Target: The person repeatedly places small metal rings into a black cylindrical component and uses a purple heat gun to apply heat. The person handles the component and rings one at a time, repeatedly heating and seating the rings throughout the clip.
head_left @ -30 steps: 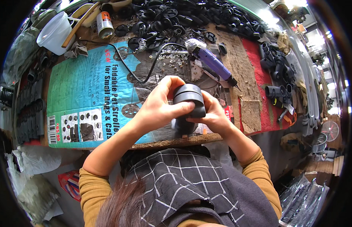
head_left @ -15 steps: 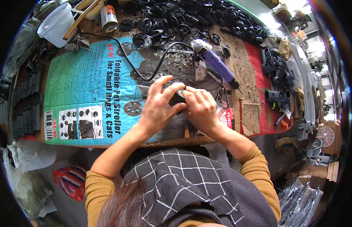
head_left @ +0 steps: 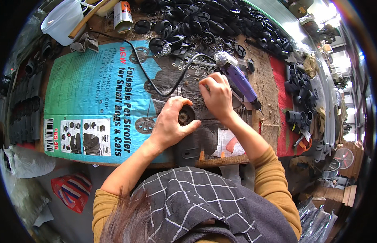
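My left hand [head_left: 164, 128] is wrapped round the round end of a black plastic part [head_left: 190, 111], thumb on one side and fingers on the other. A small ring-shaped piece shows in the round end's centre, and a flat black arm [head_left: 186, 154] reaches toward the table's near edge. Above and right of it, my right hand [head_left: 217, 98] has its fingers drawn together in a pinch; whatever is between them is too small to make out. Small metal washers [head_left: 192, 74] lie scattered just beyond that hand. Close to it on the right rests a purple electric screwdriver [head_left: 242, 83].
A black cord [head_left: 144, 72] loops across the printed cardboard [head_left: 81, 93]. Black plastic parts [head_left: 188, 20] are heaped at the back, near a coil spring [head_left: 165, 49]. A spray can [head_left: 123, 17] and white bucket [head_left: 63, 24] stand back left. Black tube fittings [head_left: 297, 87] lie right.
My right hand has left the black part and moved away to the upper right, toward the washers. My left hand keeps hold of the part, whose round end is now uncovered.
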Tool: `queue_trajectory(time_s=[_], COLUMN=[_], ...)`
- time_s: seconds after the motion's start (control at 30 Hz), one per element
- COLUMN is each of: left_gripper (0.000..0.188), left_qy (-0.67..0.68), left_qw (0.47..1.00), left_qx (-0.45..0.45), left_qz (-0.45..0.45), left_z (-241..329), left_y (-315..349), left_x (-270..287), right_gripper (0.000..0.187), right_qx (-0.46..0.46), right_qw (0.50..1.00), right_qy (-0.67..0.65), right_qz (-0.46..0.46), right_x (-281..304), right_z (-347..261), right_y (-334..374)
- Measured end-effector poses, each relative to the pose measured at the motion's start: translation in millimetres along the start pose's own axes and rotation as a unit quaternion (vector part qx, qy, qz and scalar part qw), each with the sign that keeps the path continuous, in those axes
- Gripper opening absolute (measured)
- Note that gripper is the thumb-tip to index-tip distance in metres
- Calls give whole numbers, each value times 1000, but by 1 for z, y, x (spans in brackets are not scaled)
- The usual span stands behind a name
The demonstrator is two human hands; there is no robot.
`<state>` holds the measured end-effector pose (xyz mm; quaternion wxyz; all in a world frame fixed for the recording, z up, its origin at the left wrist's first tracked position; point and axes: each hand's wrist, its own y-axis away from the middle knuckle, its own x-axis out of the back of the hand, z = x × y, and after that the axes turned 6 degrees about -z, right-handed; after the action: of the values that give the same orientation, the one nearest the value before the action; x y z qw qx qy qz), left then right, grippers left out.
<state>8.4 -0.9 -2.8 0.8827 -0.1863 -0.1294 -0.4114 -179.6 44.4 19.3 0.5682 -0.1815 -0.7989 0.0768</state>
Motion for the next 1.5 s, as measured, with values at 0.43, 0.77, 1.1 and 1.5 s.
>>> queue_trajectory(time_s=[0.43,0.77,1.1,1.5], left_gripper=[64,61,65,61], left_qy=[33,13,22,23], left_qw=[999,999,999,1000], left_qx=[0,12,20,-4], left_qz=[37,47,26,19], left_z=[-4,-5,3,-1], left_y=[3,4,-8,-11], left_x=[-4,-6,-17,-22], right_gripper=[7,7,9,9], right_qx=[-44,-60,-43,17], right_qw=[982,964,995,986], right_qy=[-180,-230,92,167], right_qz=[-34,-121,14,8], right_x=[8,11,9,-2], right_z=[-21,-51,42,44], right_y=[4,37,-14,-34])
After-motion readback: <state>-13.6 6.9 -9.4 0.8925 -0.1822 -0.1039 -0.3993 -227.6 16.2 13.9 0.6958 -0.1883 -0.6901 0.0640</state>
